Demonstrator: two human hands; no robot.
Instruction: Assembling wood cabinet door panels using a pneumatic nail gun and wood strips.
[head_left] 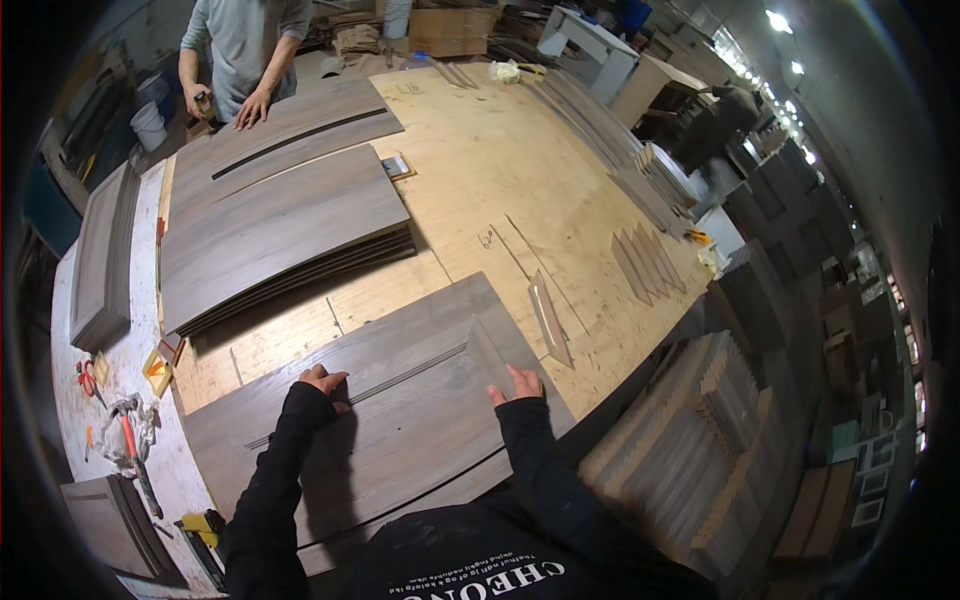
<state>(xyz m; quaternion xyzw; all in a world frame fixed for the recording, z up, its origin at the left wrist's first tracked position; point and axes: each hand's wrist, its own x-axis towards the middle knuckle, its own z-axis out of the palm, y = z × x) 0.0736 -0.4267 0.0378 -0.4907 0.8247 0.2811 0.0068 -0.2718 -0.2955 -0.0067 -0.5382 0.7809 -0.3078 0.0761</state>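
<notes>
A grey-brown wood-grain panel (420,440) lies flat in front of me on the worktable. A long, thin grooved moulding strip (410,368) runs across it. My left hand (322,385) straddles this strip, fingers on its far side and thumb on the near side. At the panel's right, a short, mitred moulding strip (490,352) meets the long one at a corner. My right hand (518,384) holds its near end, thumb to the left and fingers to the right. A dark gap shows along the panel's near edge.
A stack of panels (290,230) stands beyond my work, with another person's hands (252,108) on a panel behind it. Loose mitred strips (645,262) lie at right. A hammer (130,440), red-handled scissors (87,378) and a yellow-black nail gun (203,525) lie at left.
</notes>
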